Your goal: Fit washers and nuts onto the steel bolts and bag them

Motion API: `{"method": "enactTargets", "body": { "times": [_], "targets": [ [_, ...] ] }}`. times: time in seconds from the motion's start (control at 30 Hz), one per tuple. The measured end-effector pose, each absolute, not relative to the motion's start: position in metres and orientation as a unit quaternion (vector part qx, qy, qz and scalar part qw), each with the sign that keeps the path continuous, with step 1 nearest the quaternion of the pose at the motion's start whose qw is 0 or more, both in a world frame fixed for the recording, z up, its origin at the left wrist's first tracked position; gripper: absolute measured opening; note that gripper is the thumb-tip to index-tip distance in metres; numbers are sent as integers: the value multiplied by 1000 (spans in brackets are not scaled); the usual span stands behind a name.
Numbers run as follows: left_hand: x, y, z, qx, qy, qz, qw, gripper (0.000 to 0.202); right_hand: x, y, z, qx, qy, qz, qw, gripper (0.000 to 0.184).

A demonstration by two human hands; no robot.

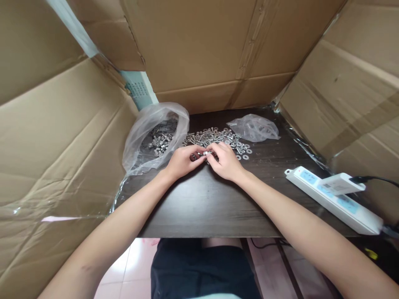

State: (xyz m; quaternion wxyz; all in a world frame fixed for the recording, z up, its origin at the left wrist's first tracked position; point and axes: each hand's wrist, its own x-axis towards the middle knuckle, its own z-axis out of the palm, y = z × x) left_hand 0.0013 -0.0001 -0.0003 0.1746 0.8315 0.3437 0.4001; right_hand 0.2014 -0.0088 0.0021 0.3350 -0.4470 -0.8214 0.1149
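Observation:
My left hand (186,161) and my right hand (225,160) meet just in front of a pile of loose bolts and washers (215,135). Between their fingertips is a small shiny bolt (206,153), which both hands pinch. Fingers cover most of it, so I cannot tell whether a washer or nut sits on it. Several flat washers (246,157) lie to the right of my right hand. Left of the pile, an open clear plastic bag (132,145) holds more small metal fasteners (160,143).
A crumpled clear bag (255,128) lies at the back right. On the right stands a white power strip (333,203) with a plugged-in adapter (343,184) and black cable. Cardboard walls (212,45) enclose the dark wooden table (193,211) at the back and sides.

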Motion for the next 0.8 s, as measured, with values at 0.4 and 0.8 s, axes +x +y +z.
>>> {"method": "enactTargets", "body": {
  "times": [0.4,0.8],
  "targets": [
    [2,-1,0,830,346,399,177,18,201,-8,2,-447,-821,108,337,22],
    [2,0,-1,827,351,397,185,20,200,-7,0,-446,-820,112,342,20]
  ]
}}
